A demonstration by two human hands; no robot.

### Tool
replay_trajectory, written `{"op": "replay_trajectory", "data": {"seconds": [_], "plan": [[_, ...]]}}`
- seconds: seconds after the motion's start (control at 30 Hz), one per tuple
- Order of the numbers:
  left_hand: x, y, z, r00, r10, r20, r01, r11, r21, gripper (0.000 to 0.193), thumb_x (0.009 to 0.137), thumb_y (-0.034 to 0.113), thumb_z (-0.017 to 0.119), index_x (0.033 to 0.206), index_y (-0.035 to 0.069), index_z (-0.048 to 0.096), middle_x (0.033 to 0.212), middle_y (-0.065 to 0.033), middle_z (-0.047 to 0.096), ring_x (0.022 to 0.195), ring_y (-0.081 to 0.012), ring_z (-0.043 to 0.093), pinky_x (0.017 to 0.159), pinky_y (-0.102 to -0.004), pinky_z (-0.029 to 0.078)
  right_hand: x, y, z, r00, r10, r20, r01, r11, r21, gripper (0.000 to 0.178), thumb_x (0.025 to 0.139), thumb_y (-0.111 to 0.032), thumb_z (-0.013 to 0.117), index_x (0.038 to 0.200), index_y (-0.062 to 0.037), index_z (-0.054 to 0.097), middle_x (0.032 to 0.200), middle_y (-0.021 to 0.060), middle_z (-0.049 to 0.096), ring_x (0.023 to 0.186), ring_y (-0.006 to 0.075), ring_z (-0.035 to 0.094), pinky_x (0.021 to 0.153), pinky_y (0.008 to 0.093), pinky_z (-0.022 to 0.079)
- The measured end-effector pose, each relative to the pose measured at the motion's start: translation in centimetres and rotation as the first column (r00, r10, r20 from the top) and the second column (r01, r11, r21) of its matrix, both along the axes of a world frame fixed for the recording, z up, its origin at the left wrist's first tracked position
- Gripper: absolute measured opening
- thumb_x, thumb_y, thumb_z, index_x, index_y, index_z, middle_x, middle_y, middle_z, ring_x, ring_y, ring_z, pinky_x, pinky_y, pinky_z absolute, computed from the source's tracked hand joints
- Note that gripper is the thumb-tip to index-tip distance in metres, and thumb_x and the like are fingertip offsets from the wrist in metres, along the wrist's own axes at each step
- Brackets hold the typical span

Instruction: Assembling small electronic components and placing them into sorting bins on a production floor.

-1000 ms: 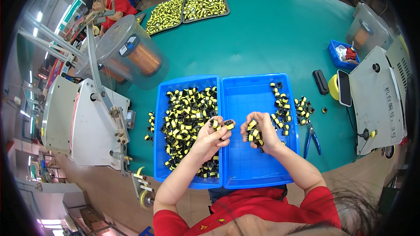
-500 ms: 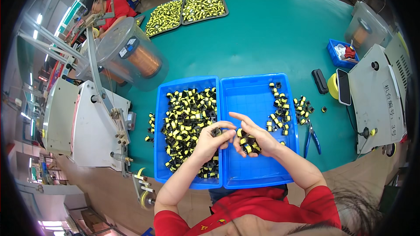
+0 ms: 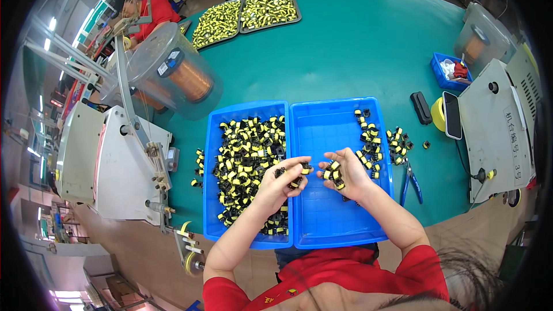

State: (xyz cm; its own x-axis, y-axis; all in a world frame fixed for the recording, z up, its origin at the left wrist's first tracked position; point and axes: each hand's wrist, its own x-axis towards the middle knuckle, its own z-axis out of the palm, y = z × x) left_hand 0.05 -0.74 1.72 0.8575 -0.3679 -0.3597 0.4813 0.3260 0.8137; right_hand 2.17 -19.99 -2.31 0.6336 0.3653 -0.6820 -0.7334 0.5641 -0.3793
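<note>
My left hand point(image 3: 275, 188) is closed around several small black coil bobbins wrapped in yellow tape point(image 3: 296, 181), near the wall between two blue trays. Across a small gap, my right hand point(image 3: 354, 177) curls around several more taped coil bobbins point(image 3: 333, 174), above the right tray. The left blue tray point(image 3: 247, 107) is heaped with the same bobbins. In the right blue tray point(image 3: 322, 222), a smaller number lie along the right side. My fingers partly hide the bobbins in both hands.
Loose bobbins point(image 3: 398, 145) and blue-handled pliers point(image 3: 411, 185) lie right of the trays. White machines stand left point(image 3: 129, 167) and right point(image 3: 489, 132). A clear drum with copper wire point(image 3: 187, 78) and full dark trays point(image 3: 269, 8) are farther back. Another person point(image 3: 155, 14) sits far left.
My hands have drawn slightly apart. More bobbins now show in my left hand, and my right hand's fingers have curled inward around its bobbins.
</note>
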Motion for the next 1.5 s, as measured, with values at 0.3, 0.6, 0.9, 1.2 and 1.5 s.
{"op": "replay_trajectory", "data": {"seconds": [0.3,0.6,0.9,1.2,1.5], "plan": [[0.4,0.7,-0.6,0.992,-0.001,-0.126,-0.023,0.982,-0.186,0.039,0.092,0.020,0.051,0.123,-0.003,0.046,0.098,-0.0093,0.057,0.069,-0.0116,0.048,0.046,-0.0185,0.033,-0.4,0.6,0.8,0.997,0.060,0.052,-0.059,0.998,-0.023,0.033,0.091,-0.035,0.037,0.114,-0.0104,0.041,0.096,0.0102,0.055,0.085,0.0258,0.060,0.053,0.0278,0.048],[1.5,6.6,3.7,0.611,-0.679,0.407,0.232,0.645,0.728,0.032,0.079,0.013,0.070,0.107,0.003,0.060,0.099,-0.0070,0.062,0.097,-0.0174,0.058,0.084,-0.0315,0.045,-0.3,0.0,1.0,0.951,0.205,0.233,-0.225,0.972,0.061,0.028,0.090,-0.034,0.047,0.108,-0.0124,0.047,0.084,0.0029,0.054,0.064,0.0133,0.052,0.039,0.0196,0.030],[0.8,7.9,4.4,0.792,-0.611,0.001,0.504,0.653,0.566,0.030,0.085,0.001,0.058,0.114,-0.001,0.053,0.106,-0.0129,0.061,0.093,-0.0195,0.063,0.068,-0.0271,0.055,-1.2,0.5,2.0,0.885,0.320,0.338,-0.321,0.946,-0.056,0.027,0.093,-0.031,0.034,0.110,-0.0136,0.046,0.085,0.0047,0.052,0.064,0.0137,0.049,0.038,0.0186,0.026],[0.4,1.4,-0.4,0.895,-0.257,0.365,0.103,0.915,0.390,0.042,0.078,-0.001,0.066,0.117,-0.001,0.050,0.110,-0.0119,0.056,0.099,-0.0170,0.056,0.079,-0.0297,0.050,-2.2,1.2,2.4,0.762,0.361,0.537,-0.287,0.933,-0.219,0.042,0.095,-0.036,0.040,0.131,-0.0221,0.026,0.086,0.0046,0.053,0.056,0.0099,0.048,0.037,0.0193,0.028],[0.2,-0.1,-1.6,0.911,-0.025,0.411,-0.099,0.956,0.277,0.027,0.083,-0.005,0.057,0.109,-0.004,0.053,0.105,-0.0106,0.055,0.088,-0.0149,0.057,0.074,-0.0246,0.046,-1.2,1.1,-0.5,0.934,0.216,0.286,-0.247,0.966,0.077,0.032,0.091,-0.032,0.040,0.113,-0.0105,0.046,0.089,0.0072,0.054,0.060,0.0116,0.051,0.039,0.0196,0.033]]}}
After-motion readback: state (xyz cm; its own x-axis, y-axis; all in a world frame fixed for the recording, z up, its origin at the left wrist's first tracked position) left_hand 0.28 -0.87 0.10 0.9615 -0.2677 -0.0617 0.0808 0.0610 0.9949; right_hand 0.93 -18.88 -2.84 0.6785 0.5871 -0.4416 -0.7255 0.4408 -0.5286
